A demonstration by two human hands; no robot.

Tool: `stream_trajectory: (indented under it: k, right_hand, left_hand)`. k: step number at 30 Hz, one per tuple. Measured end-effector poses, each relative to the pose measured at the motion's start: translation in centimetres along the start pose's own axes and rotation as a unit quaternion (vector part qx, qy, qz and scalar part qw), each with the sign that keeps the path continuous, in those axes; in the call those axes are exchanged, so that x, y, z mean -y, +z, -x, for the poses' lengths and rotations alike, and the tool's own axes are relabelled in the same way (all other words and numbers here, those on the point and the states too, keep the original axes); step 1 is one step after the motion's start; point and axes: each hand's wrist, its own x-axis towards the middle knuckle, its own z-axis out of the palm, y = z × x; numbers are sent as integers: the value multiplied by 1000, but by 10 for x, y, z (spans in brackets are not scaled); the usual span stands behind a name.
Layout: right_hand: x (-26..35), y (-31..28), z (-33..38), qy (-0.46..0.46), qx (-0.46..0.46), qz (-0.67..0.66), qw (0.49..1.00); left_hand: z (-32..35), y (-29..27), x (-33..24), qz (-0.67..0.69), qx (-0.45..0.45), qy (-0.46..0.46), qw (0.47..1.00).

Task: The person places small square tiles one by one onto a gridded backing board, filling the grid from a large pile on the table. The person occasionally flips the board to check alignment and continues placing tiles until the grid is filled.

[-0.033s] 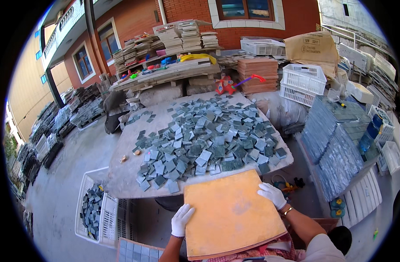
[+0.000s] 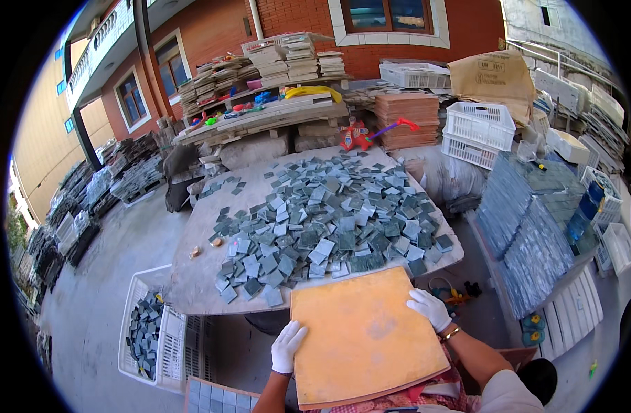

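A flat orange-yellow board (image 2: 367,337) lies across the lower middle, just in front of the table's near edge. At its left edge my left hand (image 2: 288,346), in a white glove, grips the side with its fingertips on top. My right hand (image 2: 429,308), gloved the same way, holds the upper right edge; a gold-coloured bangle circles that wrist. The undersides of both grips are hidden. Beyond the board, a heap of small grey-green square tiles (image 2: 322,220) covers much of the pale tabletop (image 2: 191,275).
A white plastic crate (image 2: 171,344) with loose tiles stands left of the table. Below it shows a panel of tiles in rows (image 2: 219,397). Stacked grey slabs (image 2: 529,234) rise on the right, with a blue bottle (image 2: 585,210). A red toy (image 2: 355,135) sits at the table's far edge.
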Motion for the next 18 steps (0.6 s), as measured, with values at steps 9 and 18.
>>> stream_trajectory:
  k: [9,18]
  right_hand:
    - [-36,-9,-30,-35,142,92,985]
    - [22,30,-77,61,181,109,975]
  left_hand:
    - [-24,1,36,-97,185,57,976]
    - [-44,52,0,-38,117,-157,980]
